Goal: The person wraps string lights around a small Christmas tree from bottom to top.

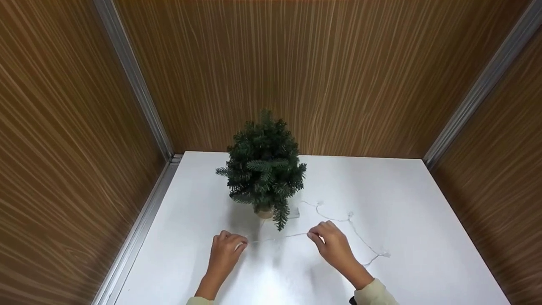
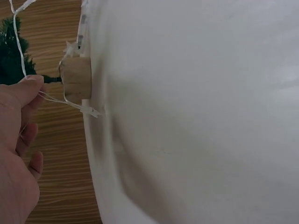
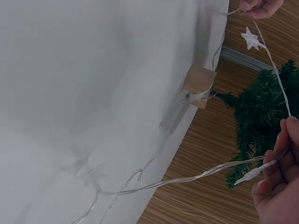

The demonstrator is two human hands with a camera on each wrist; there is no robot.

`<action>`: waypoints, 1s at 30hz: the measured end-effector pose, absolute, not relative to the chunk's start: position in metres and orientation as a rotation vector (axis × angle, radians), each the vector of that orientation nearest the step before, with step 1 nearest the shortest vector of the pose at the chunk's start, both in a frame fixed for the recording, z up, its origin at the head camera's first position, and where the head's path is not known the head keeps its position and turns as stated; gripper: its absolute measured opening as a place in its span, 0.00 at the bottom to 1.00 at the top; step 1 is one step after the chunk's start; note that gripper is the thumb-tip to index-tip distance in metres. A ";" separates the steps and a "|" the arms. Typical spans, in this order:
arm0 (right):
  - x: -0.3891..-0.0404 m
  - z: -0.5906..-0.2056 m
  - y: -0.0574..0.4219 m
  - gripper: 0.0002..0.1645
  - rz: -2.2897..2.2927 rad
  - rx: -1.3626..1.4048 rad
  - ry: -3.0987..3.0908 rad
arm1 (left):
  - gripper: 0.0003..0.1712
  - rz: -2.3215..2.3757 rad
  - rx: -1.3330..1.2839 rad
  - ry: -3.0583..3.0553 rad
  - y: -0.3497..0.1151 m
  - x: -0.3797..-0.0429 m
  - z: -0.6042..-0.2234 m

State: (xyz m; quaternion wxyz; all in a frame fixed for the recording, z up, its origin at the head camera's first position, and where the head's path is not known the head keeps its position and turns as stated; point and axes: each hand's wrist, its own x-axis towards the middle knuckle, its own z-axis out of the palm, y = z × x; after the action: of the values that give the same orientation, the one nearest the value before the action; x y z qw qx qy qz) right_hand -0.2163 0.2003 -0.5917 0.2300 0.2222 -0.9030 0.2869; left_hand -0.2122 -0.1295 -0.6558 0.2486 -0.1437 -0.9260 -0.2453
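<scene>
Between my two hands runs a thin clear light string (image 3: 277,73) with star-shaped lights. My left hand (image 1: 226,250) pinches it between thumb and index finger, in front of the small green tree (image 1: 264,163). My right hand (image 1: 334,245), farther right, pinches the other end of this stretch. One star (image 3: 251,39) hangs between the hands in the right wrist view, and another pokes out beside my right fingers (image 3: 261,187). Upright behind the string, the tree stands on a round wooden base (image 2: 77,78), and part of the string passes around that base.
On the white table (image 1: 406,203), the rest of the string trails in a curve to the right, with a star (image 1: 383,254) on it. A clear battery box (image 3: 174,112) lies beside the base. Wood-grain panels (image 1: 296,76) enclose the back and sides.
</scene>
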 end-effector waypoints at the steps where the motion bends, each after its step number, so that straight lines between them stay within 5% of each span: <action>1: -0.216 -0.590 0.200 0.06 0.795 0.621 -2.474 | 0.09 -0.672 -0.373 -2.498 -0.130 -0.213 -0.655; 14: -0.213 -0.578 0.198 0.05 0.751 0.829 -2.287 | 0.07 -0.739 -0.063 -2.281 -0.130 -0.232 -0.635; 30: -0.209 -0.560 0.197 0.06 0.755 0.843 -2.236 | 0.05 -0.744 0.012 -2.191 -0.143 -0.260 -0.608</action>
State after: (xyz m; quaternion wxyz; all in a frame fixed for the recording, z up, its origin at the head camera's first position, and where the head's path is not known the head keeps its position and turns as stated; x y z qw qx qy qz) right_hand -0.2088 0.1973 -0.5598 0.3125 0.3196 -0.8476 0.2862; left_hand -0.2600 -0.1426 -0.6080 0.4023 0.0049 -0.8669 -0.2944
